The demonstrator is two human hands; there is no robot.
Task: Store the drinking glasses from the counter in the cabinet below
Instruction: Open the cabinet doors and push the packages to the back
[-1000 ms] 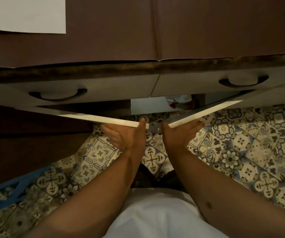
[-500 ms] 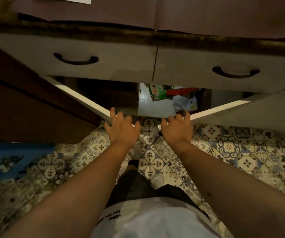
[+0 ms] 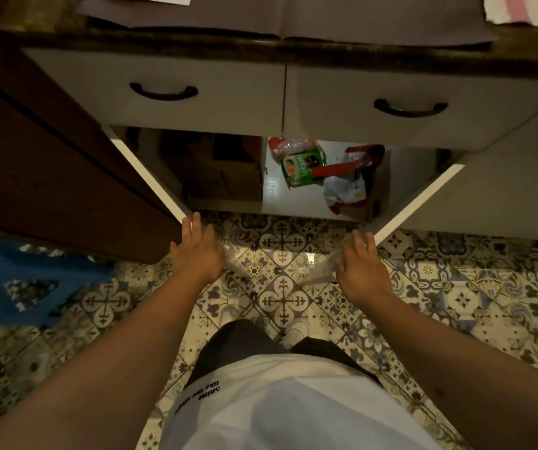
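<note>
The cabinet below the counter stands with both doors swung wide. The left door (image 3: 151, 177) and the right door (image 3: 420, 203) show their white edges. My left hand (image 3: 196, 251) hovers with fingers spread, its fingertips at the left door's outer corner. My right hand (image 3: 360, 264) is spread too, just inside the right door's corner. Neither hand holds anything. Inside, the left compartment (image 3: 215, 170) is dark with a brown box; the right compartment floor (image 3: 290, 203) is white. No drinking glasses are in view.
Food packets (image 3: 300, 164) and a crumpled bag (image 3: 345, 186) lie in the right compartment. Two drawers with black handles (image 3: 163, 92) (image 3: 410, 108) sit above under the counter edge (image 3: 261, 43). A blue plastic stool (image 3: 17, 280) stands at left on the patterned tile floor.
Both doors have swung from nearly closed to wide open. My hands moved apart with them and lost their grip on the door edges. The view has pulled back, showing the cabinet interior.
</note>
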